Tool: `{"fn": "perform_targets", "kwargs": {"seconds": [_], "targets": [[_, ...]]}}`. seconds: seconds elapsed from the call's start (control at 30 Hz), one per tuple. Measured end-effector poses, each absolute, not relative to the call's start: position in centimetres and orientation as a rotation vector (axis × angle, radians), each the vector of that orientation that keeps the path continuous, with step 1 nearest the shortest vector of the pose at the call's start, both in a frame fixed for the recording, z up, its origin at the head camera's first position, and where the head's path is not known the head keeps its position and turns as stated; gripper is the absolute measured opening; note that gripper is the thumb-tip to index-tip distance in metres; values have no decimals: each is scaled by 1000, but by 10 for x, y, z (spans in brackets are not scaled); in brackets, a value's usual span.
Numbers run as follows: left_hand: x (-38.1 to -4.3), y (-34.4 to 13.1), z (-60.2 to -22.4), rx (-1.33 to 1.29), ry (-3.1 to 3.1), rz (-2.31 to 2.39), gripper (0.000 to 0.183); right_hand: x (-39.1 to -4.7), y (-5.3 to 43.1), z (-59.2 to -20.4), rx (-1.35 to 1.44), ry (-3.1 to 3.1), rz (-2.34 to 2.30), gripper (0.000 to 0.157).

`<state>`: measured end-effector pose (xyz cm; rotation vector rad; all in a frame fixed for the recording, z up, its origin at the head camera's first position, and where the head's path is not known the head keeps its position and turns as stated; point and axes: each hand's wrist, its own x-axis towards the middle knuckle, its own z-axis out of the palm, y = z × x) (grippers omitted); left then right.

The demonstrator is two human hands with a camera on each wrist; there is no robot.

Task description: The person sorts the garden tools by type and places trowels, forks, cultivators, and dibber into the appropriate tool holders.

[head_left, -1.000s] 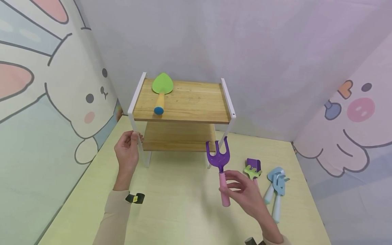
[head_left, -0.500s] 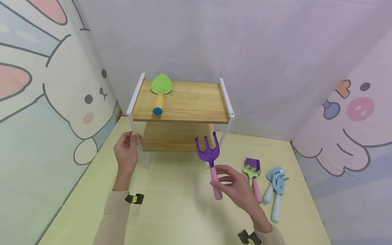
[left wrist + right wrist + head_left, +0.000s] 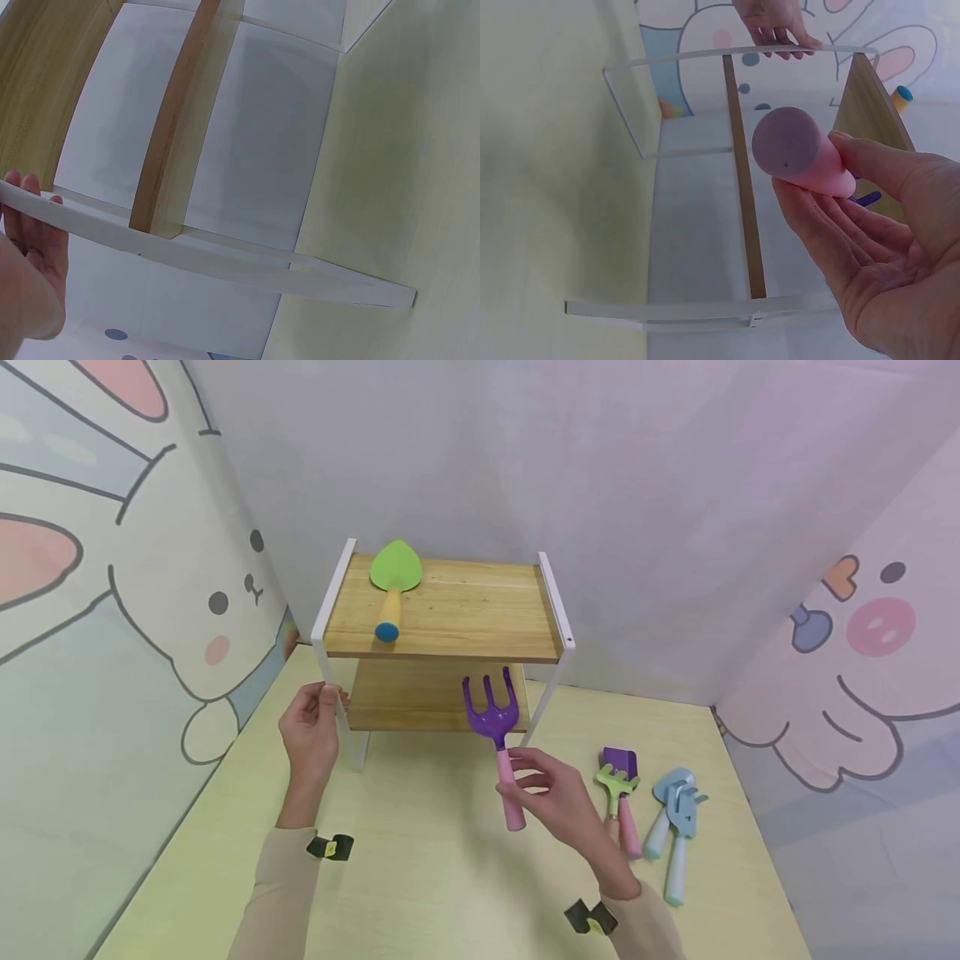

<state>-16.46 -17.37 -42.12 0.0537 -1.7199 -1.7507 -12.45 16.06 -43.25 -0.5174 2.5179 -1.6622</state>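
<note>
My right hand (image 3: 551, 793) pinches the pink handle of a toy garden fork (image 3: 493, 720) between thumb and fingers. Its three purple prongs point up and away, overlapping the lower shelf board (image 3: 405, 693) in the head view. In the right wrist view the handle's round pink end (image 3: 786, 141) faces the camera. My left hand (image 3: 311, 727) grips the white front left post of the two-tier shelf (image 3: 480, 610), fingertips curled around it, as the left wrist view also shows. On the top board lies a green trowel (image 3: 396, 568) with a yellow handle and blue end.
Right of the shelf, a green hand fork (image 3: 617, 781) overlaps a purple-bladed tool (image 3: 619, 760) with a pink handle. Beside them lie a light blue fork (image 3: 682, 814) and a light blue trowel (image 3: 666, 789). Fabric walls with cartoon animals enclose the table (image 3: 420, 877).
My right hand has carried the purple fork left and farther forward, from beside the shelf's right post to in front of the lower board. My left hand stays on the post.
</note>
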Motion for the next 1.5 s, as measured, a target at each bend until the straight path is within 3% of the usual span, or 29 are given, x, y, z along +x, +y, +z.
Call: {"fn": "perform_targets", "kwargs": {"seconds": [1.5], "targets": [[-167,-176,-427,26,-1682,-1785,22,-177,96,-435,-483,2331,-1811,47]]}}
